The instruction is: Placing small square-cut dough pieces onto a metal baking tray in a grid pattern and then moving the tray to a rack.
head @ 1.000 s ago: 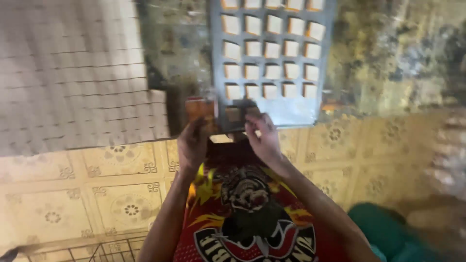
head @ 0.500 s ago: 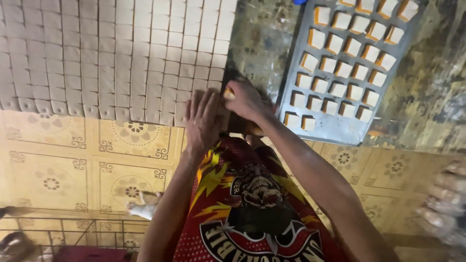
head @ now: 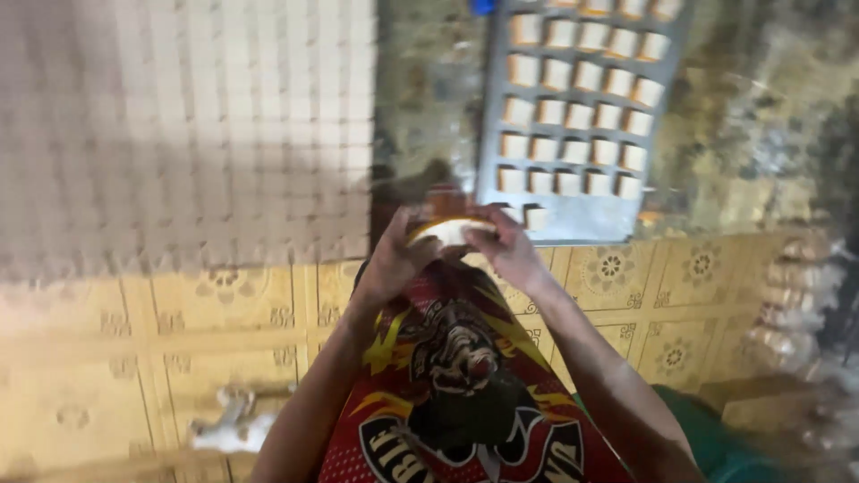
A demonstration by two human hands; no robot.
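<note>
Your left hand [head: 394, 264] and right hand [head: 510, 250] both grip a pale slice [head: 450, 231]; the grey tray [head: 573, 219] lies just beyond

Blurred at the right edge: clear plastic bags [head: 803, 304], piled up, filled with pale tan pieces, next to yellow patterned floor tiles [head: 626, 268].
</note>
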